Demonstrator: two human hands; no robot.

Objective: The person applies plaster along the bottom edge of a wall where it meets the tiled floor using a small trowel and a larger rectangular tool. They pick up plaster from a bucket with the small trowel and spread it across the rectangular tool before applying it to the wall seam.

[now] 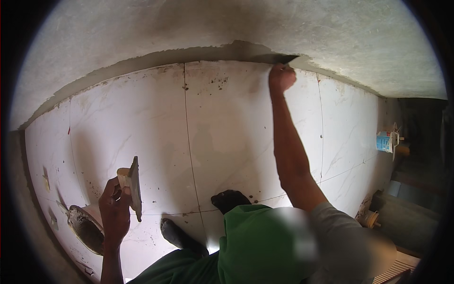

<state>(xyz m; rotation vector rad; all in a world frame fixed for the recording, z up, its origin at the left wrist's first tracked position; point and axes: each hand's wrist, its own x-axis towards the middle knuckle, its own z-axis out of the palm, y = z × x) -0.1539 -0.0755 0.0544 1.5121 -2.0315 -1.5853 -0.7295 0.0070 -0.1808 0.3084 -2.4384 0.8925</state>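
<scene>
Two tools are in play, one per hand. My right hand [282, 78] is closed around a small dark trowel [285, 59], its blade pressed flat into the seam where the top edge of the white tiles [142, 118] meets the bare grey plaster [142, 33] — held there, I judge, so the wet mortar fills that joint and gets scraped level with the tile face. The dark, damp-looking band along that edge runs leftward from the blade.

My left hand [115, 208] grips the wooden handle of a flat float [135, 187], held low with its plate on edge, seemingly parked within reach as a carrier for mix. Just beside it, lower left, sits a pan of grey mortar [85, 227], close enough to reload from.

Outward, the tiles are large, glossy, faintly veined like marble, with thin dark joints and spatters of mortar near the top. The plaster above is rough and matte. A green garment [255, 246] and two dark shoes [198, 222] fill the lower middle; off to the right stand a blue-and-white container [385, 141] and a small yellowish tub [370, 218].
</scene>
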